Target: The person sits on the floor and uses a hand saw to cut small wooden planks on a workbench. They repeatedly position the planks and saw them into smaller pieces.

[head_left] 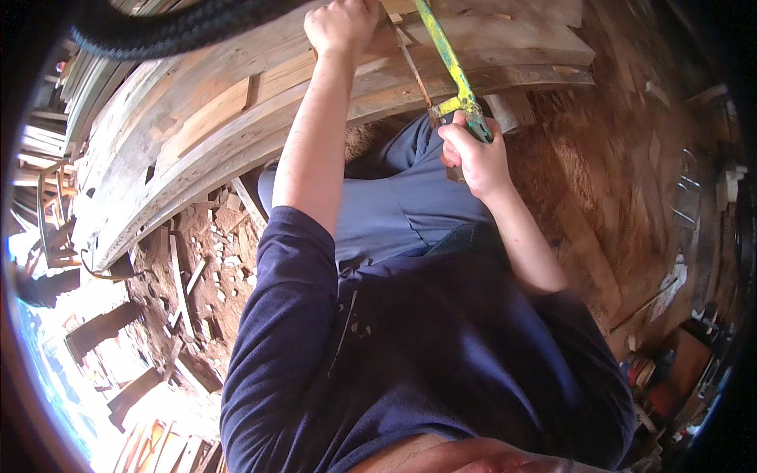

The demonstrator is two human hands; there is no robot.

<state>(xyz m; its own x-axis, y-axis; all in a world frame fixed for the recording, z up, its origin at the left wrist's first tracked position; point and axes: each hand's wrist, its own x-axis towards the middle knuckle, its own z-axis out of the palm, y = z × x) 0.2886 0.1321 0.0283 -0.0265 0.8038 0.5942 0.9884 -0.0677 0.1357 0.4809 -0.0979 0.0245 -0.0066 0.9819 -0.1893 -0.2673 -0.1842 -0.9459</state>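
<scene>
My right hand (479, 158) is wrapped round the green handle of a bow saw (448, 55) with a scuffed yellow-green frame. Its thin, rusty blade (412, 67) slants up and left from the handle, over the front edge of a wooden workbench (505, 67). The saw's far end is cut off by the top of the picture. To the left of the blade, my left hand (341, 27) is closed in a fist above the bench top. What its fingers hold, if anything, is hidden.
Loose boards (209, 118) lie along the bench. A black ribbed hose (173, 35) crosses the top left. Wood offcuts (225, 260) and sawdust litter the floor on the left. Stacked wood stands at the far left. Tools and clutter (670, 363) fill the lower right.
</scene>
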